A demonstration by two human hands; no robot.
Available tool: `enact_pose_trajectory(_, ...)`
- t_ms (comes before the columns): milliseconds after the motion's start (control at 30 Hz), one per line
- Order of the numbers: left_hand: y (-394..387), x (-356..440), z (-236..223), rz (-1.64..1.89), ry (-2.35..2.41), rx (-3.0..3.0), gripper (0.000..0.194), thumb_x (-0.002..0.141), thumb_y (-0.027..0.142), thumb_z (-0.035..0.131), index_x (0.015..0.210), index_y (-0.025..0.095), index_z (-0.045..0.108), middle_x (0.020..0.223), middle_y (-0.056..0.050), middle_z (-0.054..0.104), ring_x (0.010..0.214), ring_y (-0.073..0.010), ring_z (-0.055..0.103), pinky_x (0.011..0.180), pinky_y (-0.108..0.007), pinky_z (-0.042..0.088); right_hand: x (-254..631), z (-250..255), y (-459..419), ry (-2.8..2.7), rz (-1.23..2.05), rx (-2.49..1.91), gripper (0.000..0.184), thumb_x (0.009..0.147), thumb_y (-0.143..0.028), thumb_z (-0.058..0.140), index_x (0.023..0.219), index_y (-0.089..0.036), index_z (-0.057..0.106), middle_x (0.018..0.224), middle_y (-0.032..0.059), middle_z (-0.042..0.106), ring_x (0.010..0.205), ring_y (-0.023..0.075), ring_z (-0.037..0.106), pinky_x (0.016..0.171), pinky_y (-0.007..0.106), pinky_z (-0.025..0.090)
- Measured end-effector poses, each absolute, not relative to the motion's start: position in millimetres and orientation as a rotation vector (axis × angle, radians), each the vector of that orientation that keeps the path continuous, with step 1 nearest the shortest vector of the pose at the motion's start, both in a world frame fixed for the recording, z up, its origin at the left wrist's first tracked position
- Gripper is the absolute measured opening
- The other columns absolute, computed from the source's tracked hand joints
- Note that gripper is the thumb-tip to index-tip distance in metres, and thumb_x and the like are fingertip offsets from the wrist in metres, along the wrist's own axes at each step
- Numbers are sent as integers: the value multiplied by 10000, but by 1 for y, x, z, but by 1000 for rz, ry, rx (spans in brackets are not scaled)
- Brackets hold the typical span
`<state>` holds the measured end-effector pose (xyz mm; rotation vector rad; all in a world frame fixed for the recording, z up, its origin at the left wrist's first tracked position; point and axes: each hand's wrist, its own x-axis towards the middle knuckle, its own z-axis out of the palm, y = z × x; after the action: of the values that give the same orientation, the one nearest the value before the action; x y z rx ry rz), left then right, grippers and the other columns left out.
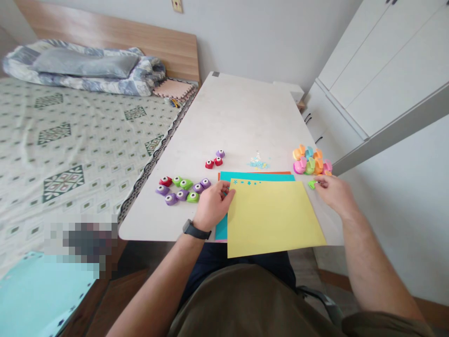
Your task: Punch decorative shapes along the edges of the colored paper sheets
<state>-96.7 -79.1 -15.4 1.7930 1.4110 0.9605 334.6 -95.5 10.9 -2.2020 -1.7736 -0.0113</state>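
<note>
Shirt and lap at the bottom edge, both forearms reaching out over them to the table [238,117].

Left hand [213,203], black watch [195,230] on the wrist, set at the upper left corner of the yellow sheet [273,217]; fingers curled together on that corner, holding it down. Impossible to tell whether pinching the edge or only pressing it.

Right hand [331,191] just past the sheet's upper right corner, fingertips closed on a small green punch [312,184], low over the table or touching it.

Yellow sheet flat, its near edge hanging over the table's front, lying on top of a teal sheet [259,176] and an orange sheet [280,172], only strips of these showing.

Done so far, judging by the paper: a short row of small cut-out shapes [247,182] along the left part of the yellow sheet's top edge. Left untouched: the rest of that edge and the whole middle of the sheet.

No box, tray or bowl anywhere; everything loose on the tabletop. Left of the paper, a cluster of purple, green and red punches [182,189]; a little farther, three more punches [214,160]. Beyond the paper, a small scatter of paper bits [258,163]. Near the right hand, a heap of pastel punches [310,161], touching one another.

Farther off: a bed [70,140] along the table's left side with a rolled quilt [84,68] at its head, and white cabinets [386,61] on the right.
</note>
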Motion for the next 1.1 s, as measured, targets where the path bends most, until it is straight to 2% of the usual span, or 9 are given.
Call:
enact_pose_trajectory(300, -80, -96, -16, 979, 1414, 1783, 264, 943, 429, 616, 1065, 199, 659, 845, -25, 738, 646, -148, 660, 601, -260, 517, 334, -6, -82, -1713, -265, -2117, 241, 844, -338, 611, 964, -189, 758, 955, 134, 757, 859, 288, 697, 810, 429, 545)
enact_pose_trajectory(467, -80, -97, -16, 983, 1407, 1783, 258, 943, 422, 614, 1063, 198, 660, 848, -33, 739, 656, -151, 660, 598, -257, 516, 326, 0, -83, -1714, -307, -2085, 260, 848, -369, 622, 988, -193, 753, 991, 148, 736, 921, 308, 675, 870, 464, 542)
enact_pose_trajectory(567, -80, -97, -14, 973, 1410, 1782, 251, 940, 411, 618, 1063, 198, 666, 864, -38, 743, 642, -147, 644, 594, -258, 511, 313, 7, -80, -1706, -306, -2044, 277, 854, -398, 647, 1016, -200, 752, 983, 141, 717, 885, 293, 666, 887, 470, 539)
enact_pose_trajectory(733, -81, -99, -14, 957, 1406, 1782, 221, 942, 396, 617, 1037, 202, 666, 854, -35, 737, 628, -142, 625, 596, -257, 500, 266, 25, -63, -1821, -163, -1854, 245, 899, -420, 651, 1001, -217, 745, 1013, 108, 706, 780, 234, 664, 895, 440, 536)
enact_pose_trajectory(800, -81, -99, -14, 966, 1406, 1779, 222, 945, 394, 615, 1047, 203, 666, 860, -35, 736, 638, -144, 628, 605, -259, 500, 239, 33, -52, -1897, -60, -1757, 243, 903, -409, 666, 1031, -216, 740, 1033, 99, 703, 798, 226, 677, 894, 417, 536)
enact_pose_trajectory(900, -81, -99, -15, 982, 1406, 1779, 224, 944, 388, 619, 1062, 205, 669, 866, -35, 739, 654, -149, 636, 620, -263, 505, 192, 42, -33, -1992, 108, -1653, 248, 905, -391, 684, 1078, -220, 730, 1089, 92, 689, 724, 188, 670, 850, 390, 539)
enact_pose_trajectory(1100, -82, -100, -13, 999, 1397, 1781, 195, 943, 359, 616, 1058, 210, 669, 849, -24, 733, 638, -143, 626, 597, -256, 488, 99, 45, 12, -2176, 323, -1468, 284, 908, -346, 687, 1146, -195, 717, 1141, 104, 686, 742, 179, 648, 831, 357, 529)
